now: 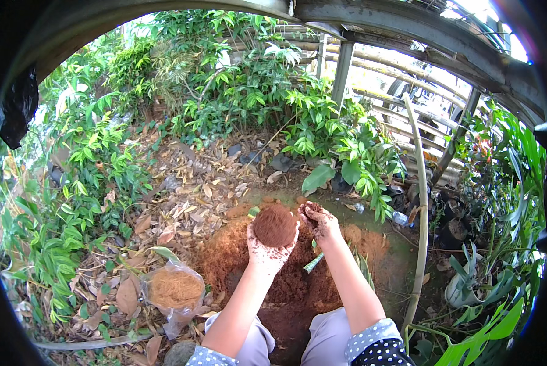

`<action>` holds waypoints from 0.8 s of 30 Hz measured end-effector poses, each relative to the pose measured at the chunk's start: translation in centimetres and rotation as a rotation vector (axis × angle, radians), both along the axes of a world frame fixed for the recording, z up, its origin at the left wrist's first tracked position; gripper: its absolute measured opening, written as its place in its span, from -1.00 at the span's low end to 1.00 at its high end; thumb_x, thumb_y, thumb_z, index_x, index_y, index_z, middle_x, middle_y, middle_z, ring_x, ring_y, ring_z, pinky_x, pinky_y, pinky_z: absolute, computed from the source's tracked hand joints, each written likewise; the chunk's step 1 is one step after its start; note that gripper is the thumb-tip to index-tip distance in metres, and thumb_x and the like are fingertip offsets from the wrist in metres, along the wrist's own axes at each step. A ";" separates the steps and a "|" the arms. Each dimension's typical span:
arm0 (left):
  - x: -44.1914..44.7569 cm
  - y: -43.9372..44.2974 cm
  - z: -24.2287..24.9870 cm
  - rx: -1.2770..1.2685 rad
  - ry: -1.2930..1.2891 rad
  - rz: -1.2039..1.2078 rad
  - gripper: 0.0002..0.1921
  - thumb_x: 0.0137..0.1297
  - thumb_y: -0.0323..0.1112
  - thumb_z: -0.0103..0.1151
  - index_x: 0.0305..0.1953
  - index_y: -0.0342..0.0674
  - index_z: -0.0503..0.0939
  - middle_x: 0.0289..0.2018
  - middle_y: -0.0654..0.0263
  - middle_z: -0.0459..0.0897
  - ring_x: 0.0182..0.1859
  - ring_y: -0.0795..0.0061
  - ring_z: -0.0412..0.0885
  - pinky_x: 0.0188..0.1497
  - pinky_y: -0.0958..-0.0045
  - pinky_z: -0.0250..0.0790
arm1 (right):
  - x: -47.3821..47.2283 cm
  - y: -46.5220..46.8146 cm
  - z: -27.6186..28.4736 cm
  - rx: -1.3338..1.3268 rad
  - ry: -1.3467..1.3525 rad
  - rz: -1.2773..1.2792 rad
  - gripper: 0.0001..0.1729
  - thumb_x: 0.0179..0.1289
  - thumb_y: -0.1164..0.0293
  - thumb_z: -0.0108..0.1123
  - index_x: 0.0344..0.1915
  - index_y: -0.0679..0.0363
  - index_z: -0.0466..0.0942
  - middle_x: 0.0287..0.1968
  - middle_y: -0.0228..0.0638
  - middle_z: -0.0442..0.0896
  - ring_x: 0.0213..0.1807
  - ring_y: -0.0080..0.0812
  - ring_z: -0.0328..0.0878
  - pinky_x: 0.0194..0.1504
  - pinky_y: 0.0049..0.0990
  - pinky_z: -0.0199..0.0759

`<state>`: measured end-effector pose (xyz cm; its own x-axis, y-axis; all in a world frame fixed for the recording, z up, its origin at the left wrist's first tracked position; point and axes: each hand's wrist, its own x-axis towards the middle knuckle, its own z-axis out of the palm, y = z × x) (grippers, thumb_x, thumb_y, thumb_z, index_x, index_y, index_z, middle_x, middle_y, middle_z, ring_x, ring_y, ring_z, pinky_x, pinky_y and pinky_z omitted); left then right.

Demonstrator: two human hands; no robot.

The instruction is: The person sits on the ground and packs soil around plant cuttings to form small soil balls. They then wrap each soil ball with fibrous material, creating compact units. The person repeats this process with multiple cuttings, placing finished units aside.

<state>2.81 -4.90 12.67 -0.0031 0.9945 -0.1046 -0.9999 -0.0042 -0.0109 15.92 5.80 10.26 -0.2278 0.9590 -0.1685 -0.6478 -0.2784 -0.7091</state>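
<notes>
A round ball of reddish-brown soil or coir (274, 225) rests in my left hand (269, 257), whose fingers curve up around its sides. Close beside it, my right hand (327, 228) is cupped around a small dark clump of soil (313, 208). Damp soil sticks to both hands. Below them spreads a heap of loose brown soil and fibre (296, 279), paler orange on its left side (221, 244). A green leaf cutting or stem piece (313, 263) shows under my right wrist; its lower part is hard to make out.
A clear plastic bag of tan coconut fibre (175, 288) lies at left on dry leaves (191, 206). A wooden pole (420, 219) leans at right, near a plastic bottle (400, 218) and a white pot (463, 290). Leafy shrubs and a bamboo fence (401, 73) stand beyond.
</notes>
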 end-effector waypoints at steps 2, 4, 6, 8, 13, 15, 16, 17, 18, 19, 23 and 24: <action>0.2 -0.4 -0.1 0.046 0.025 -0.011 -0.47 0.26 0.07 -0.17 0.12 -0.15 0.39 0.11 0.03 0.43 0.16 -0.04 0.40 0.18 -0.09 0.29 | -0.3 -0.1 0.3 -0.003 0.003 0.015 -0.80 0.21 0.69 0.08 -0.14 0.42 0.48 -0.17 -0.12 0.61 -0.16 -0.23 0.60 -0.11 -0.42 0.58; 0.1 -0.5 0.0 0.092 -0.039 -0.051 -0.44 0.23 0.07 -0.14 0.15 -0.15 0.37 0.16 -0.01 0.37 0.20 -0.07 0.34 0.20 -0.12 0.24 | -0.3 -0.3 0.6 -0.005 0.006 0.047 -0.81 0.22 0.66 0.10 -0.14 0.42 0.48 -0.18 -0.14 0.61 -0.17 -0.25 0.60 -0.14 -0.44 0.58; 0.1 -0.5 -0.1 0.059 -0.141 -0.079 -0.44 0.24 0.08 -0.13 0.15 -0.16 0.36 0.16 -0.01 0.37 0.19 -0.07 0.34 0.20 -0.14 0.23 | -0.2 -0.6 0.9 -0.002 0.000 0.068 -0.81 0.23 0.62 0.12 -0.14 0.40 0.49 -0.19 -0.15 0.62 -0.18 -0.28 0.61 -0.17 -0.46 0.58; 0.0 0.0 -0.4 0.057 -0.145 -0.078 -0.43 0.24 0.09 -0.13 0.15 -0.17 0.36 0.15 -0.02 0.38 0.18 -0.07 0.35 0.20 -0.16 0.23 | 0.0 -0.8 1.1 0.010 -0.015 0.077 -0.82 0.24 0.58 0.13 -0.15 0.39 0.50 -0.20 -0.16 0.62 -0.18 -0.30 0.61 -0.18 -0.47 0.57; -0.6 1.2 -1.1 0.099 0.039 -0.016 -0.46 0.30 0.07 -0.21 0.17 -0.13 0.36 0.15 0.05 0.39 0.19 -0.10 0.34 0.20 -0.16 0.23 | 0.2 -0.6 0.5 0.046 0.033 0.013 -0.82 0.25 0.52 0.15 -0.17 0.37 0.50 -0.21 -0.17 0.62 -0.19 -0.31 0.61 -0.20 -0.45 0.57; -0.7 1.0 -1.0 0.178 -0.066 -0.105 -0.40 0.25 0.18 -0.18 0.16 -0.10 0.37 0.16 0.09 0.39 0.19 -0.05 0.35 0.23 -0.15 0.21 | 0.3 -0.2 0.0 0.039 0.036 0.014 -0.82 0.25 0.51 0.16 -0.18 0.36 0.50 -0.21 -0.17 0.62 -0.19 -0.31 0.61 -0.21 -0.44 0.57; -0.5 0.5 -1.0 0.211 -0.011 -0.107 -0.38 0.23 0.20 -0.17 0.17 -0.10 0.37 0.16 0.08 0.39 0.19 -0.04 0.36 0.24 -0.14 0.20 | 0.4 0.1 -0.2 0.031 0.042 0.023 -0.82 0.25 0.51 0.16 -0.18 0.36 0.50 -0.21 -0.17 0.62 -0.20 -0.32 0.60 -0.21 -0.44 0.57; -0.3 0.2 -0.9 0.300 0.042 -0.120 -0.36 0.21 0.22 -0.15 0.17 -0.10 0.36 0.16 0.07 0.39 0.19 -0.03 0.37 0.25 -0.14 0.19 | 0.5 0.2 -0.5 -0.005 0.036 0.015 -0.82 0.25 0.50 0.16 -0.18 0.36 0.51 -0.21 -0.17 0.62 -0.20 -0.32 0.60 -0.21 -0.44 0.57; -0.2 0.1 -0.8 0.276 0.086 -0.103 -0.32 0.18 0.22 -0.14 0.19 -0.15 0.32 0.16 0.02 0.38 0.19 -0.05 0.37 0.26 -0.18 0.15 | 0.4 0.5 -0.6 0.043 0.130 0.156 -0.83 0.26 0.51 0.15 -0.17 0.35 0.51 -0.21 -0.17 0.62 -0.20 -0.31 0.60 -0.21 -0.44 0.58; 0.0 0.0 -0.6 0.154 0.085 -0.095 -0.32 0.19 0.20 -0.16 0.20 -0.17 0.31 0.17 0.00 0.37 0.19 -0.07 0.36 0.26 -0.19 0.14 | 0.4 0.6 -0.8 0.029 0.105 0.101 -0.82 0.26 0.51 0.14 -0.16 0.35 0.50 -0.20 -0.17 0.62 -0.20 -0.31 0.60 -0.22 -0.44 0.58; 0.1 0.4 -0.6 0.113 0.034 -0.116 -0.43 0.29 0.04 -0.21 0.18 -0.24 0.32 0.16 0.02 0.39 0.20 -0.01 0.38 0.26 -0.19 0.15 | 0.2 0.6 -0.9 0.010 0.065 -0.003 -0.82 0.26 0.53 0.13 -0.13 0.33 0.50 -0.19 -0.16 0.62 -0.18 -0.29 0.61 -0.23 -0.46 0.59; 0.1 0.8 -0.7 0.131 0.059 -0.096 -0.45 0.31 0.03 -0.21 0.17 -0.23 0.33 0.15 0.04 0.41 0.19 0.02 0.39 0.26 -0.18 0.16 | 0.2 0.6 -0.8 0.001 0.057 -0.013 -0.81 0.26 0.53 0.12 -0.13 0.33 0.49 -0.18 -0.16 0.62 -0.18 -0.29 0.61 -0.23 -0.46 0.59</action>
<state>2.96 -4.11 11.93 0.0902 0.9956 0.0238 -0.9946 0.0889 0.0533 16.09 6.37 9.47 -0.2242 0.9621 -0.1550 -0.6908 -0.2691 -0.6711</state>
